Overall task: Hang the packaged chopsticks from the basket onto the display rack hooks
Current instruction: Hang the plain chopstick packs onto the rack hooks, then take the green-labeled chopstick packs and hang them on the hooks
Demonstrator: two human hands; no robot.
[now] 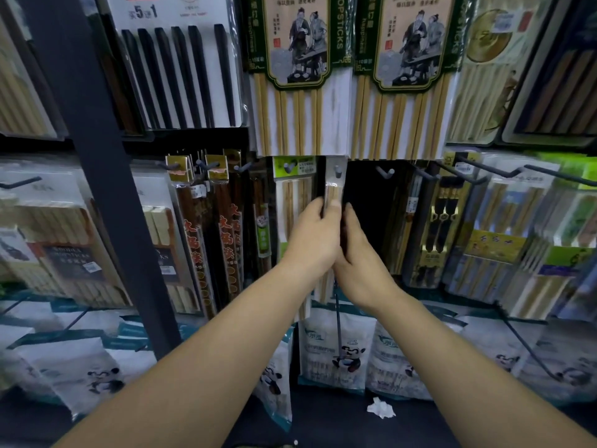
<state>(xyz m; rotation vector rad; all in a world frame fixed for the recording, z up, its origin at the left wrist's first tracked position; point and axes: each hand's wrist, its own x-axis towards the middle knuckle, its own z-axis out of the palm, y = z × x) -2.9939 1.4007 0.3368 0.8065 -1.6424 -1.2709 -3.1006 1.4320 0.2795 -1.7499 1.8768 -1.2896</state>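
Note:
A narrow clear pack of pale wooden chopsticks point(335, 185) hangs upright at the middle of the rack, its top hole on a grey hook point(338, 171). My left hand point(315, 240) pinches the pack just below the top, thumb on its front. My right hand point(360, 253) curls round the pack's right edge and lower part, which is hidden behind both hands. The basket is out of view.
An empty hook point(385, 173) sticks out just right of the pack before a dark gap. A green-labelled chopstick pack point(292, 202) hangs close on the left. Long bare hooks point(504, 172) jut out at the right. Panda-printed bags point(339, 350) hang below. A dark post point(106, 176) stands left.

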